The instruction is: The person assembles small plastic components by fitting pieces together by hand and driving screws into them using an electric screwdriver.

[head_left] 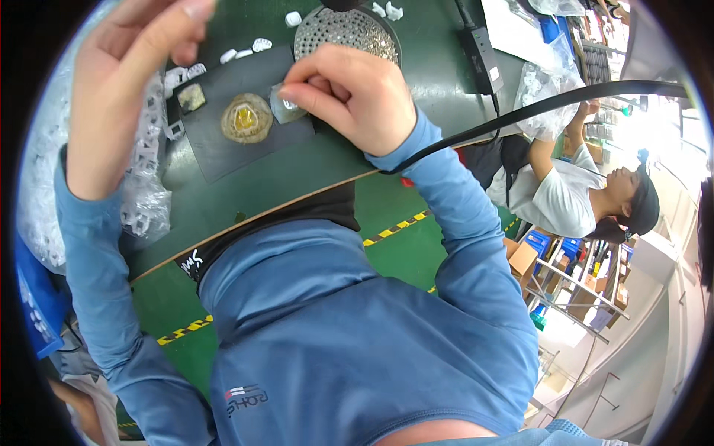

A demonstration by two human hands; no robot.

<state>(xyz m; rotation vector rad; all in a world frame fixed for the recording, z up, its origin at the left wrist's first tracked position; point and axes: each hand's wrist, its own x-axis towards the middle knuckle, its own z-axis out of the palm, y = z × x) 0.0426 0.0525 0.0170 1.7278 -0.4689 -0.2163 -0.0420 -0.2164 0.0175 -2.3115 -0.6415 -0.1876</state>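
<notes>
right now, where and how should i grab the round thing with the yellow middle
Likely the outer rim of the round thing, pinched at opposite edges, from the near side: it's round, bare dark mat lies in front, and the right hand is close on its right.

Can see white letters on black cloth, dark letters below a striped mark on the blue shirt.

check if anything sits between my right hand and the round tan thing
Only the translucent piece, at the fingertips of the right hand and beside the right edge of the round tan thing; nothing else visible stands between them.
</notes>
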